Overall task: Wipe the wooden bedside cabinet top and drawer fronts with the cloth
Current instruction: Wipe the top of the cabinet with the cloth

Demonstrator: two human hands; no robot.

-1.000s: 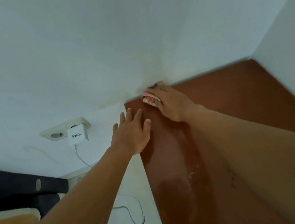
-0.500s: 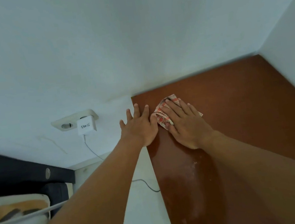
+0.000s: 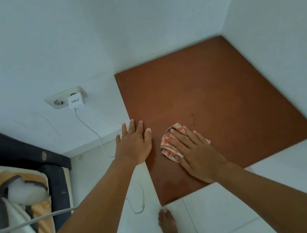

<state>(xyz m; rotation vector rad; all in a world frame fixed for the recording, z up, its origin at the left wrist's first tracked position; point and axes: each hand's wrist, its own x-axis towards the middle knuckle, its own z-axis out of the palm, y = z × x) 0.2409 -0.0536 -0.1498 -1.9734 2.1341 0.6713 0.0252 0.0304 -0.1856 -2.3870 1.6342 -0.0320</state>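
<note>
The reddish-brown wooden cabinet top point(image 3: 214, 92) fills the right middle of the view, set into a white wall corner. My right hand point(image 3: 195, 150) lies flat on a crumpled orange-and-white checked cloth point(image 3: 167, 146), pressing it on the top near its left front part. My left hand point(image 3: 134, 142) rests open, fingers spread, on the top's left edge beside the cloth, holding nothing. A few small dark spots point(image 3: 194, 119) mark the wood just beyond the cloth. The drawer fronts are hidden below the top.
A wall socket with a white charger point(image 3: 76, 101) sits left of the cabinet, its cable point(image 3: 100, 139) trailing to the white floor. A bed with a dark frame and patterned bedding point(image 3: 15, 195) is at the lower left. My bare foot point(image 3: 168, 225) stands by the cabinet's front corner.
My right hand has dragged the cloth from the top's far left corner toward the front. My left hand slid back along the left edge. The view pulled back, showing the whole top.
</note>
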